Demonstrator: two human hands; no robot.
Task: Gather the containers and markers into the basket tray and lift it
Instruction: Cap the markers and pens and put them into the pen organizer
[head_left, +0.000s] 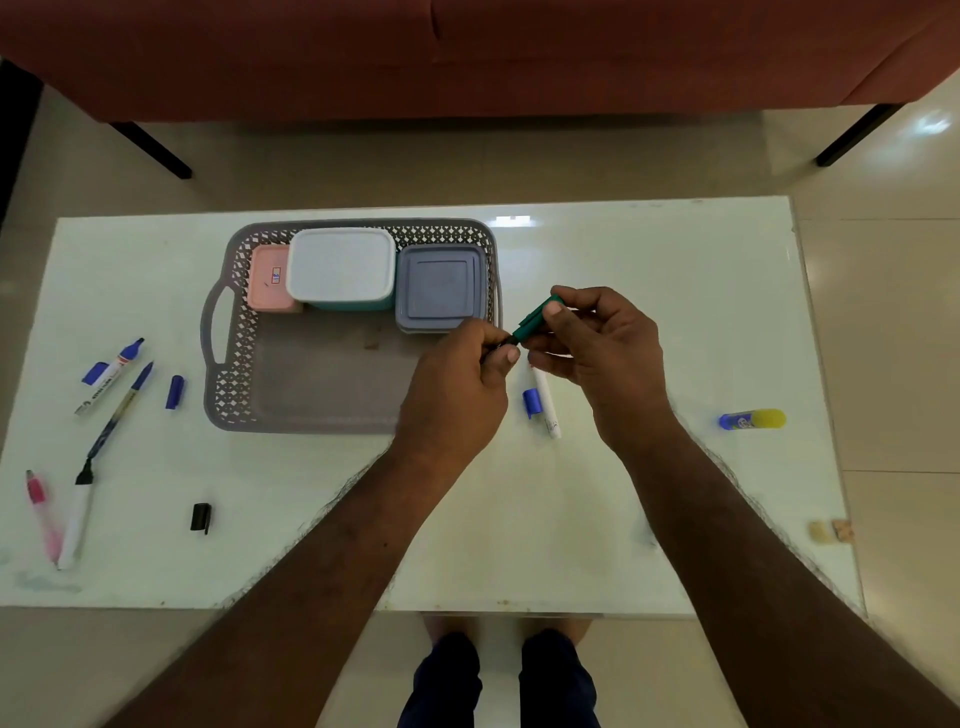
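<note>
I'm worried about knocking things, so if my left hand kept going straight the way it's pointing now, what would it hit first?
The left hand points up and right, toward the green marker cap pinched by the right hand. It would likely meet that cap and those fingers first; the grey container lies just left of that line, though depth is unclear.

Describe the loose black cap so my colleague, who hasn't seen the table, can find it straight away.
Start at the grey basket tray on the white table, then come toward the person, past the tray's near-left corner. The black cap lies alone there, right of the uncapped black-tipped marker. It is the only black cap; the other loose caps are blue.
</note>
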